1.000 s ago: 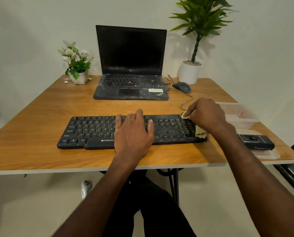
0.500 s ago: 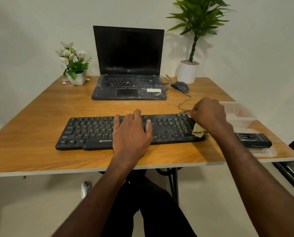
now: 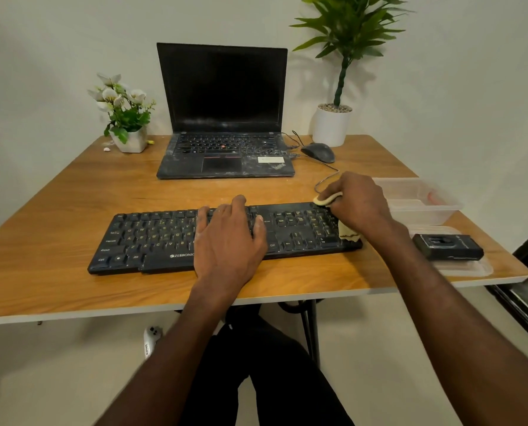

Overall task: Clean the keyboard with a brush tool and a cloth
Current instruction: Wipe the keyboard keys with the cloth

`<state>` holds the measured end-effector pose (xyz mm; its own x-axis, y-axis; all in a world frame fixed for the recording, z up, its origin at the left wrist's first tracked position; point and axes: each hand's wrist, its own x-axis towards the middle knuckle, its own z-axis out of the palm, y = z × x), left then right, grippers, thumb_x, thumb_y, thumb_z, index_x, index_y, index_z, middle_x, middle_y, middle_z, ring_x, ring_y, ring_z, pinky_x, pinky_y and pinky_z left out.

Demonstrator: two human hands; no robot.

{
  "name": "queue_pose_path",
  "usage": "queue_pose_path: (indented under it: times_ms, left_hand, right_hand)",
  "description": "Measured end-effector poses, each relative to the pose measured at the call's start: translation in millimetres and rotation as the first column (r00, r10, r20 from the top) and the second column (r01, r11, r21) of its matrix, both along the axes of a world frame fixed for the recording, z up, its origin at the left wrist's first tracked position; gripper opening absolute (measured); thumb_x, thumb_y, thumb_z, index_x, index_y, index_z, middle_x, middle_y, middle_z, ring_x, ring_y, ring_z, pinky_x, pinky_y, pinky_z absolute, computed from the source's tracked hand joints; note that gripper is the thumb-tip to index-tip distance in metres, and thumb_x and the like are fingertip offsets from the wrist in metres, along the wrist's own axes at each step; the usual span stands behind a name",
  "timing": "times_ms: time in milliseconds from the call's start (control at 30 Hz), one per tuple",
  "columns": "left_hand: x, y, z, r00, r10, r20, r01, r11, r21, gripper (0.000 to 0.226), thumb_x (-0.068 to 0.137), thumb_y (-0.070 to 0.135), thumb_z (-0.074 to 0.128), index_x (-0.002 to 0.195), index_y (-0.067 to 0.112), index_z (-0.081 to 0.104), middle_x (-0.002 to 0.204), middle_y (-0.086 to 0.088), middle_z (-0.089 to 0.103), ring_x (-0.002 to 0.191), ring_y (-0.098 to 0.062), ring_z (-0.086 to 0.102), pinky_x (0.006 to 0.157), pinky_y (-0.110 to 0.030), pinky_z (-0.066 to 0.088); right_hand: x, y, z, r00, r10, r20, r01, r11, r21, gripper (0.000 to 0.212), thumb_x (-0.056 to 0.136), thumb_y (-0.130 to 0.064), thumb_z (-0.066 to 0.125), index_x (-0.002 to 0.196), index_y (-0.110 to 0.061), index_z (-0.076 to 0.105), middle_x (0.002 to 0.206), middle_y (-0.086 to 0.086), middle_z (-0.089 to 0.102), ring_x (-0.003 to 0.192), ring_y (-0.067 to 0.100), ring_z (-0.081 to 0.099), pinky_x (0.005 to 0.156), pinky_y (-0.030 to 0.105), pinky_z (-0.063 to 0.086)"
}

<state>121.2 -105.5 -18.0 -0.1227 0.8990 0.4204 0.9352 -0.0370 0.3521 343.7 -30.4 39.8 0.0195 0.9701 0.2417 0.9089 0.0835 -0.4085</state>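
Desk: wooden table (image 3: 72, 192) filled mid-frame, keyboard (image 3: 152, 238) lying across its centre.
Left hand (image 3: 228, 238): pressed flat on the keys, fingers straight, unchanged.
Right hand (image 3: 361, 204): clutched the cloth (image 3: 345, 230) at centre right; over the last second it swept back up the numpad's far corner.
Meaning: wiping probably continued at that end.

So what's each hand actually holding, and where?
The right hand grips a bunched yellow cloth, its ends poking out both sides. The left hand holds nothing; it rests flat on the keyboard.
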Motion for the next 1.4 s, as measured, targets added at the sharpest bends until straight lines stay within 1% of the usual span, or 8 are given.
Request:
queue_pose_path:
  times_ms: [133, 333, 567, 867, 1033, 1167, 1300, 1400]
  left_hand:
    - [0.1, 0.4, -0.7, 1.000, 0.003, -0.004, -0.003, 1.000, 0.004, 0.046, 0.109, 0.047, 0.040, 0.142, 0.018, 0.051, 0.118, -0.002, 0.071, 0.115, -0.021, 0.066, 0.130, -0.050, 0.019]
    - [0.3, 1.0, -1.9, 1.000, 0.006, -0.001, -0.006, 1.000, 0.006, 0.047, 0.108, 0.047, 0.041, 0.143, 0.017, 0.051, 0.119, -0.002, 0.071, 0.116, -0.021, 0.065, 0.130, -0.050, 0.019]
    - [1.3, 1.4, -2.5, 1.000, 0.016, 0.005, -0.016, 1.000, 0.006, 0.045, 0.108, 0.047, 0.041, 0.141, 0.018, 0.051, 0.120, -0.002, 0.071, 0.117, -0.021, 0.065, 0.130, -0.051, 0.019]
    - [0.9, -0.4, 0.0, 1.000, 0.020, 0.015, -0.020, 1.000, 0.002, 0.048, 0.108, 0.046, 0.041, 0.145, 0.018, 0.050, 0.125, -0.003, 0.071, 0.122, -0.021, 0.064, 0.131, -0.050, 0.018]
    - [0.6, -0.3, 0.4, 1.000, 0.014, 0.022, -0.014, 1.000, -0.005, 0.048, 0.107, 0.046, 0.042, 0.145, 0.018, 0.050, 0.125, -0.003, 0.071, 0.123, -0.020, 0.064, 0.131, -0.051, 0.018]
    - [0.5, 0.2, -0.3, 1.000, 0.017, 0.017, -0.016, 1.000, -0.001, 0.047, 0.107, 0.046, 0.042, 0.144, 0.018, 0.050, 0.124, -0.002, 0.071, 0.120, -0.021, 0.065, 0.130, -0.051, 0.019]
    - [1.2, 0.8, -0.3, 1.000, 0.016, 0.017, -0.016, 1.000, -0.002, 0.047, 0.107, 0.046, 0.041, 0.144, 0.018, 0.050, 0.124, -0.002, 0.071, 0.120, -0.021, 0.064, 0.131, -0.050, 0.018]
    - [0.7, 0.3, -0.2, 1.000, 0.020, 0.018, -0.020, 1.000, -0.005, 0.046, 0.108, 0.047, 0.041, 0.143, 0.019, 0.050, 0.124, -0.002, 0.071, 0.121, -0.020, 0.064, 0.131, -0.050, 0.017]
  right_hand:
    - [1.6, 1.4, 1.3, 0.992, -0.113, 0.055, 0.111, 0.993, 0.039, 0.024, 0.086, -0.009, 0.073, 0.098, -0.027, 0.082, 0.112, 0.004, 0.073, 0.098, 0.027, 0.065, 0.074, 0.033, 0.049]
    - [-7.8, -3.1, 1.2, 0.996, 0.006, 0.092, -0.008, 1.000, 0.015, 0.026, 0.090, -0.009, 0.074, 0.112, -0.022, 0.078, 0.125, -0.001, 0.070, 0.113, 0.024, 0.062, 0.082, 0.036, 0.048]
    - [-15.3, -5.2, 9.9, 0.956, 0.293, 0.022, -0.290, 0.953, -0.092, 0.038, 0.087, -0.003, 0.068, 0.098, -0.038, 0.081, 0.103, -0.016, 0.065, 0.099, 0.009, 0.058, 0.086, 0.040, 0.054]
    - [3.9, -6.9, 28.9, 0.973, 0.010, 0.230, 0.004, 0.998, -0.059, 0.013, 0.085, -0.021, 0.077, 0.078, -0.031, 0.081, 0.101, -0.005, 0.072, 0.090, 0.019, 0.062, 0.071, 0.034, 0.047]
    - [-15.9, -9.5, 22.6, 0.981, 0.136, 0.137, -0.125, 0.988, -0.089, 0.029, 0.087, -0.008, 0.067, 0.078, -0.031, 0.083, 0.103, -0.008, 0.075, 0.086, 0.011, 0.062, 0.060, 0.026, 0.042]
    - [-2.0, -4.3, 17.8, 0.995, 0.006, 0.104, 0.004, 0.995, -0.098, 0.008, 0.086, -0.022, 0.076, 0.089, -0.026, 0.083, 0.102, 0.004, 0.074, 0.088, 0.022, 0.062, 0.070, 0.033, 0.049]
    - [-1.8, -2.4, 20.3, 0.975, -0.095, 0.201, 0.104, 0.994, -0.037, 0.012, 0.088, -0.023, 0.073, 0.097, -0.022, 0.080, 0.106, 0.008, 0.069, 0.094, 0.030, 0.063, 0.071, 0.035, 0.049]
    - [-3.6, -0.7, 19.1, 0.989, 0.023, 0.145, -0.010, 0.995, -0.094, 0.015, 0.089, -0.016, 0.071, 0.090, -0.025, 0.083, 0.094, -0.005, 0.067, 0.082, 0.016, 0.059, 0.070, 0.031, 0.046]
